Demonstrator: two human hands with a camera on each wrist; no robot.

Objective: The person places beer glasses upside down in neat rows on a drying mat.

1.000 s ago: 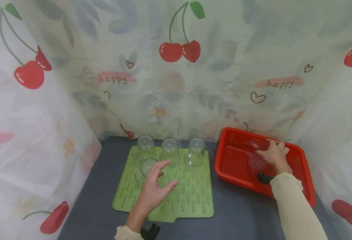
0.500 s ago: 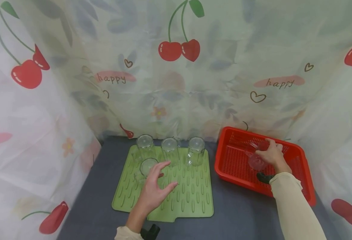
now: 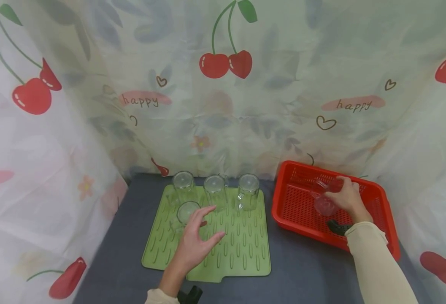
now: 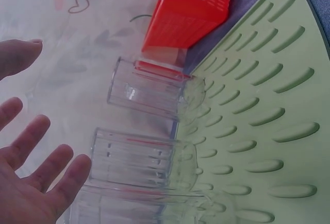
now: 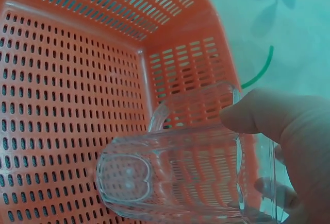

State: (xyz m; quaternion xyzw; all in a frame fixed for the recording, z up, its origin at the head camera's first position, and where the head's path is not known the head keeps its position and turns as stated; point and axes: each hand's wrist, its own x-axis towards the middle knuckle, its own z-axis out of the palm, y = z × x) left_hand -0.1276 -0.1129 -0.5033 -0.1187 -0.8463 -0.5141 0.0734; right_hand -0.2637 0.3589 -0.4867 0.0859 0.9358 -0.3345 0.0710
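Note:
My right hand (image 3: 347, 197) grips a clear glass mug (image 5: 191, 170) inside the red basket. In the right wrist view the thumb presses one side near the rim and the fingers show through the glass on the other. This mug lies tilted, base toward the basket floor. Over the green drying mat (image 3: 241, 257) my left hand (image 3: 195, 244) hovers with fingers spread and thumb apart, holding nothing. Just beyond it, partly covered by its fingers, a glass mug (image 3: 187, 212) stands upside down. Several mugs are on the mat, including a back-right glass mug (image 3: 249, 195).
The red perforated basket (image 3: 295, 228) stands right of the mat on a dark grey tabletop (image 3: 298, 274). A cherry-printed curtain (image 3: 276, 105) encloses the back and both sides. Dark wrist mounts (image 3: 190, 294) show at both wrists.
The right wrist and sleeve have shifted slightly, the hand still holding the mug in the basket. The left hand stays in nearly the same place, and the mugs on the mat have not moved.

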